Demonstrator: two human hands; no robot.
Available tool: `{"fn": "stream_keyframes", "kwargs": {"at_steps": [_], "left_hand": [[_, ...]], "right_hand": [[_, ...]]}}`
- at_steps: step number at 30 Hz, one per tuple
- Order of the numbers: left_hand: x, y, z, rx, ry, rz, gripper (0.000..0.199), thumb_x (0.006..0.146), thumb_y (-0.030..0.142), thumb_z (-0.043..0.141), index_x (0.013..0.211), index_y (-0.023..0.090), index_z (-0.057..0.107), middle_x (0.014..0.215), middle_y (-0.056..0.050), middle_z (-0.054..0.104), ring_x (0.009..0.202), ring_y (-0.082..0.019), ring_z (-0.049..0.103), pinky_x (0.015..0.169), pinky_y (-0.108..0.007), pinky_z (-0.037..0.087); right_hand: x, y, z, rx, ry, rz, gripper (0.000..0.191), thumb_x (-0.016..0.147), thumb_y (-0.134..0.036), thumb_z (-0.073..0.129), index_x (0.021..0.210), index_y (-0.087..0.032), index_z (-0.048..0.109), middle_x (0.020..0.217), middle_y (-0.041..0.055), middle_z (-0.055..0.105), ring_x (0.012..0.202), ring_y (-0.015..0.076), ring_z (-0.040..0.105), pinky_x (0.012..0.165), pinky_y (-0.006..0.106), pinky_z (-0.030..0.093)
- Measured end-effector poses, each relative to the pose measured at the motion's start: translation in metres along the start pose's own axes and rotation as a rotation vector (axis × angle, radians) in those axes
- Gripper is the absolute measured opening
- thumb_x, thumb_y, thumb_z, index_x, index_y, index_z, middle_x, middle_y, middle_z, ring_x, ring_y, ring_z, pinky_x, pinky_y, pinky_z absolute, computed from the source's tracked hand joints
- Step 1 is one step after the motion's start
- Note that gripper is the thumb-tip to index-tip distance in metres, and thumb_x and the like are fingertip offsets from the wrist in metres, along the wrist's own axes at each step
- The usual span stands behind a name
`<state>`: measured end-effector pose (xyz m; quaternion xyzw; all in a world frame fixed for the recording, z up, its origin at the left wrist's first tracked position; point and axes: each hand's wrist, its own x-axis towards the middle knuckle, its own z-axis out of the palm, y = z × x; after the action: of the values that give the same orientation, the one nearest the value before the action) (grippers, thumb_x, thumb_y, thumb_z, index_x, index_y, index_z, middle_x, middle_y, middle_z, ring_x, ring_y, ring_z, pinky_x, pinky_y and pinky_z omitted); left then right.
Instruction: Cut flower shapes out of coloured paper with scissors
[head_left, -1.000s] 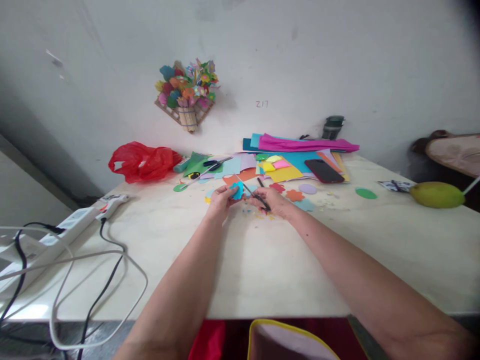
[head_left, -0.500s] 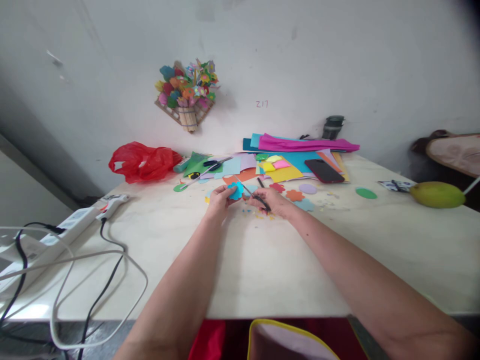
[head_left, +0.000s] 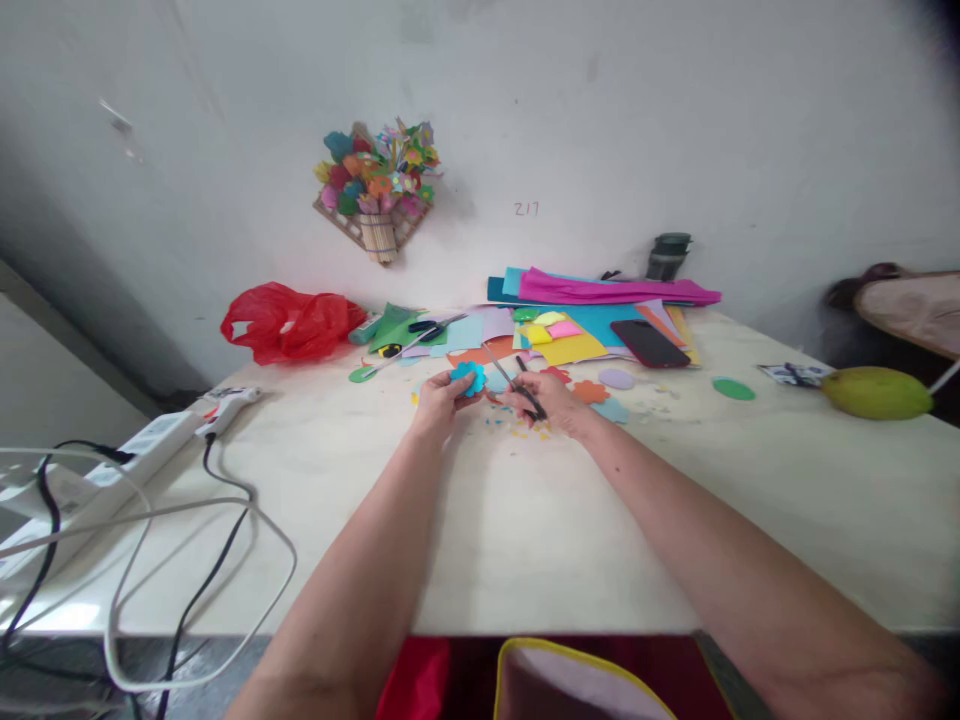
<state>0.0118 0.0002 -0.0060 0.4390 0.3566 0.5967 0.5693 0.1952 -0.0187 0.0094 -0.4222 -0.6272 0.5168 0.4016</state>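
Observation:
A bright blue paper flower (head_left: 470,378) with a scalloped edge is pinched in my left hand (head_left: 442,396). My right hand (head_left: 553,398) grips black-handled scissors (head_left: 535,404), whose blades point up and to the left, just right of the flower and apart from it. Small paper scraps (head_left: 517,430) lie on the table below the scissors. Beyond my right hand are a red paper flower (head_left: 556,375), an orange paper flower (head_left: 591,391) and a lilac paper oval (head_left: 616,379).
Coloured sheets (head_left: 577,345) and a phone (head_left: 649,343) lie at the back, with a second pair of scissors (head_left: 427,328). A red plastic bag (head_left: 292,325) is at back left. Cables and a power strip (head_left: 150,440) take the left side; a mango (head_left: 876,391) lies right.
The scissors have moved slightly right, and their blades have come away from the blue flower. The flower has turned a little in my left hand.

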Motion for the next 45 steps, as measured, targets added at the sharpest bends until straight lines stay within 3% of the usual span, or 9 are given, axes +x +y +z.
{"fn": "stream_keyframes", "kwargs": {"at_steps": [5,12,22,27,31,35,38,42,45], "left_hand": [[-0.003,0.000,0.003,0.068,-0.145,-0.062,0.035,0.054,0.031,0.080,0.078,0.011,0.065,0.073,-0.005,0.067,0.065,-0.015,0.063,0.068,-0.031,0.052],[-0.006,0.002,0.008,0.135,-0.280,-0.095,0.038,0.055,0.032,0.080,0.083,0.011,0.064,0.073,-0.006,0.069,0.062,-0.016,0.065,0.061,-0.027,0.053],[-0.007,-0.001,0.011,0.218,-0.239,-0.141,0.038,0.059,0.038,0.078,0.079,0.013,0.058,0.070,-0.006,0.069,0.059,-0.018,0.067,0.049,-0.022,0.051],[-0.005,-0.003,0.011,0.194,-0.262,-0.140,0.036,0.064,0.043,0.073,0.080,0.012,0.061,0.074,-0.008,0.070,0.065,-0.018,0.068,0.056,-0.024,0.053],[-0.006,-0.002,0.012,0.190,-0.309,-0.111,0.038,0.060,0.038,0.077,0.083,0.012,0.061,0.079,-0.008,0.071,0.068,-0.018,0.068,0.063,-0.027,0.054],[-0.009,0.001,0.017,0.412,-0.242,-0.075,0.032,0.067,0.039,0.071,0.085,0.013,0.062,0.057,-0.003,0.066,0.046,-0.015,0.061,0.046,-0.024,0.049],[-0.009,-0.001,0.021,0.648,-0.108,0.066,0.020,0.073,0.031,0.064,0.084,0.014,0.067,0.047,0.000,0.061,0.036,-0.013,0.053,0.039,-0.023,0.044],[-0.005,-0.005,0.020,0.845,0.021,0.479,0.021,0.070,0.010,0.060,0.083,0.022,0.072,0.078,-0.002,0.073,0.070,-0.016,0.067,0.071,-0.027,0.053],[-0.001,-0.007,0.017,0.880,0.030,0.617,0.030,0.069,0.005,0.057,0.085,0.024,0.073,0.091,-0.001,0.072,0.087,-0.019,0.067,0.084,-0.030,0.050]], "right_hand": [[0.007,0.004,-0.005,0.111,0.079,-0.076,0.039,0.049,-0.024,0.079,0.079,-0.018,0.054,0.056,-0.0038,0.060,0.049,0.0109,0.056,0.049,0.022,0.044],[0.008,0.001,-0.005,0.175,0.122,-0.109,0.043,0.047,-0.023,0.078,0.082,-0.019,0.053,0.057,-0.0046,0.060,0.053,0.0131,0.060,0.056,0.025,0.047],[0.010,0.004,-0.001,0.064,0.132,-0.121,0.038,0.051,-0.019,0.070,0.086,-0.017,0.058,0.052,-0.0048,0.056,0.048,0.0121,0.053,0.047,0.023,0.042],[0.017,0.009,-0.001,-0.043,0.240,-0.190,0.035,0.051,-0.015,0.062,0.085,-0.017,0.059,0.054,-0.0045,0.056,0.048,0.0125,0.053,0.046,0.023,0.041],[0.023,0.013,-0.006,-0.143,0.343,-0.229,0.033,0.052,-0.015,0.060,0.085,-0.018,0.061,0.060,-0.0031,0.060,0.054,0.0140,0.056,0.050,0.024,0.044],[0.023,0.010,-0.008,-0.144,0.426,-0.220,0.030,0.054,-0.020,0.060,0.084,-0.019,0.062,0.060,-0.0039,0.059,0.055,0.0141,0.057,0.050,0.024,0.044],[0.019,0.005,-0.006,-0.034,0.465,-0.178,0.030,0.053,-0.021,0.062,0.082,-0.019,0.059,0.053,-0.0062,0.055,0.050,0.0122,0.055,0.046,0.022,0.041],[0.014,0.000,-0.006,0.185,0.502,-0.077,0.032,0.051,-0.023,0.067,0.080,-0.019,0.053,0.051,-0.0061,0.055,0.043,0.0109,0.053,0.036,0.019,0.032],[0.012,0.000,-0.008,0.287,0.428,-0.060,0.034,0.055,-0.030,0.068,0.082,-0.019,0.051,0.053,-0.0042,0.058,0.042,0.0121,0.055,0.032,0.018,0.024]]}}
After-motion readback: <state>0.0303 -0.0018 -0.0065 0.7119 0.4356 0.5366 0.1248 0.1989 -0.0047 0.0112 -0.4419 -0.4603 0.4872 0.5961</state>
